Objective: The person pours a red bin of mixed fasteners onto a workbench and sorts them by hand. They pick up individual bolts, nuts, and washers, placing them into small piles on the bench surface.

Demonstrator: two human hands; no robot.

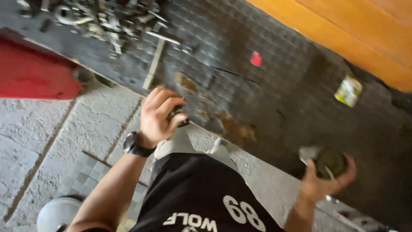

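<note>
round, dark greenish metal part (330, 162) in right hand (319, 182)

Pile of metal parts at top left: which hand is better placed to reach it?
Left, probably. The left hand, closed around a small dark object, is raised just below the pile of metal parts. The right hand is low and far right, cupping a round dark part.
</note>
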